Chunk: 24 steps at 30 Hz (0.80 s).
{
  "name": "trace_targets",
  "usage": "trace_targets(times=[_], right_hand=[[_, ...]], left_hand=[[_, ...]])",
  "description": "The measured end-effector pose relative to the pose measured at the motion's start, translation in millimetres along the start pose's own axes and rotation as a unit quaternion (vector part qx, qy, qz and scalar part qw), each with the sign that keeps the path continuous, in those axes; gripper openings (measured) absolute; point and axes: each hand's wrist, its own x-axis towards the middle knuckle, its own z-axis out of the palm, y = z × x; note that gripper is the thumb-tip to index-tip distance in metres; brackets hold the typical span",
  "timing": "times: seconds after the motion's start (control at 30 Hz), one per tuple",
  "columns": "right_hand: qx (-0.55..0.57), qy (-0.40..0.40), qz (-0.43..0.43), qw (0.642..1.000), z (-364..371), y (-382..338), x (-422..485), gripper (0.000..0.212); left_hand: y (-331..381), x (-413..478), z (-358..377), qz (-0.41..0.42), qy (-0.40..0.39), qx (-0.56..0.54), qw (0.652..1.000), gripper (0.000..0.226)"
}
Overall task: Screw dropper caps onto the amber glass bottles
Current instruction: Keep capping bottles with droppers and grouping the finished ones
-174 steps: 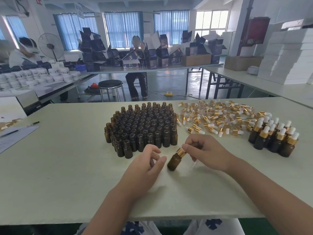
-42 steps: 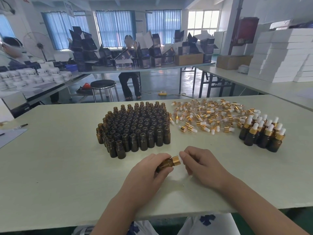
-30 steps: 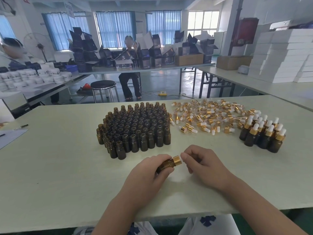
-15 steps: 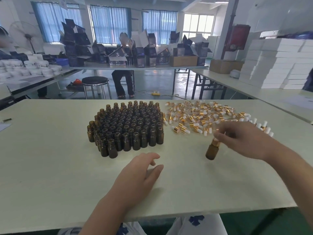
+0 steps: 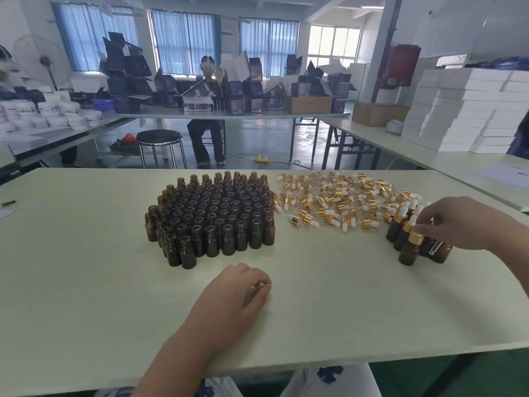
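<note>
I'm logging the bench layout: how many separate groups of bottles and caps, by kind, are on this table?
uncapped amber bottles: 1 cluster
loose dropper caps: 1 heap
capped bottles: 1 group
Total: 3 groups

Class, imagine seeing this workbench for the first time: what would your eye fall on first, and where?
A dense block of open amber bottles fills the middle of the table, with a heap of gold-collared dropper caps just right of it. At the far right the right hand pinches the top of a capped bottle in a small capped cluster; the left hand rests near the front edge.
</note>
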Motion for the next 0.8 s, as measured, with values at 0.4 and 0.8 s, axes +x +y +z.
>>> trace_targets(times=[0.4, 0.8], right_hand=[[-0.037, 0.034, 0.045, 0.998, 8, -3, 5, 0.019], [0.024, 0.057, 0.070, 0.996, 12, -6, 0, 0.015]], left_hand=[[1, -1, -2, -0.028, 0.068, -0.010, 0.997, 0.012], [-11, 4, -17, -0.282, 0.281, -0.237, 0.886, 0.076]])
